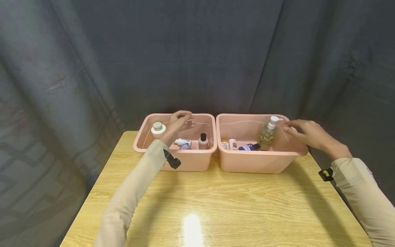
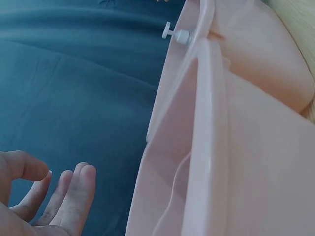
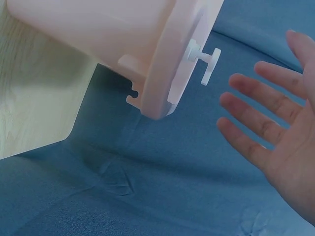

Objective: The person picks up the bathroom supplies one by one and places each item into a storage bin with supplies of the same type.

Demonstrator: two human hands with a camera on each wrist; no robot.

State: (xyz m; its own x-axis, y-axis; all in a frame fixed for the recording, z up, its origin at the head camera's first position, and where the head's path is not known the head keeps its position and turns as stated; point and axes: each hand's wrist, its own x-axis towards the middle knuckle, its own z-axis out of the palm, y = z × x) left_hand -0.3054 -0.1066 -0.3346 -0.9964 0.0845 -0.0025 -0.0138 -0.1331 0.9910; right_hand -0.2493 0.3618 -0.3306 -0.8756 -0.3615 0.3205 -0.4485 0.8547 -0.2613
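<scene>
My left hand (image 1: 179, 124) hovers over the left pink bin (image 1: 185, 160), its fingers loosely bent with nothing between them. Inside that bin are a white bottle with a grey-green cap (image 1: 158, 129), a white and blue tube (image 1: 183, 141) and a small bottle with a black cap (image 1: 203, 141). Above the right end of the right pink bin (image 1: 256, 163) is my right hand (image 1: 308, 133), fingers spread and holding nothing. Nearest to it stands a clear pump bottle (image 1: 267, 133) with a white pump head. A dark blue bottle (image 1: 249, 147) and a white container (image 1: 232, 144) lie further left.
Both bins stand side by side at the far edge of a wooden table (image 1: 234, 202). Dark curtains (image 1: 191, 61) hang close behind and at both sides. A yellow and white item (image 1: 225, 144) sits in the right bin's left corner.
</scene>
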